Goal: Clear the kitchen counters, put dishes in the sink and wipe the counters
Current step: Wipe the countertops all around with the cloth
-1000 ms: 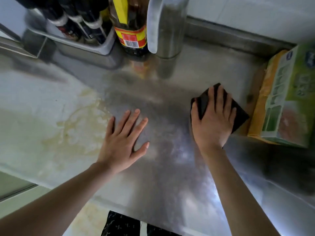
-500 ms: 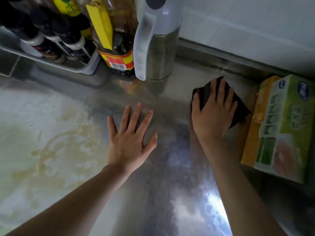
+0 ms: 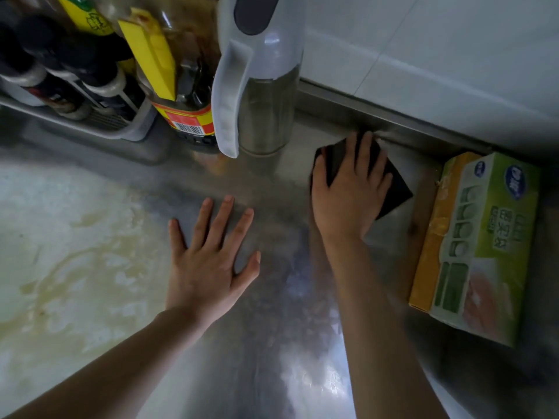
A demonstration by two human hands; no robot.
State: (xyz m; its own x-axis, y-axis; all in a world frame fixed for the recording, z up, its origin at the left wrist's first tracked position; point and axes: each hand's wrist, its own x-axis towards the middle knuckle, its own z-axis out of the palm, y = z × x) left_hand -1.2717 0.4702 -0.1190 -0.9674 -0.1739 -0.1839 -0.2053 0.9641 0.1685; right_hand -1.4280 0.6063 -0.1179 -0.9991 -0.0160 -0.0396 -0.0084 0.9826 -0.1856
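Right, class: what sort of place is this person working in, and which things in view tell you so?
Probably a home kitchen: a stainless steel counter below a tiled wall, sauce bottles in a rack, and the right hand pressing a black cloth on it.

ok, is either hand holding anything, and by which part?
Nothing is gripped. The right hand presses flat on the top face of the black wiping pad; the left hand rests flat on the steel counter.
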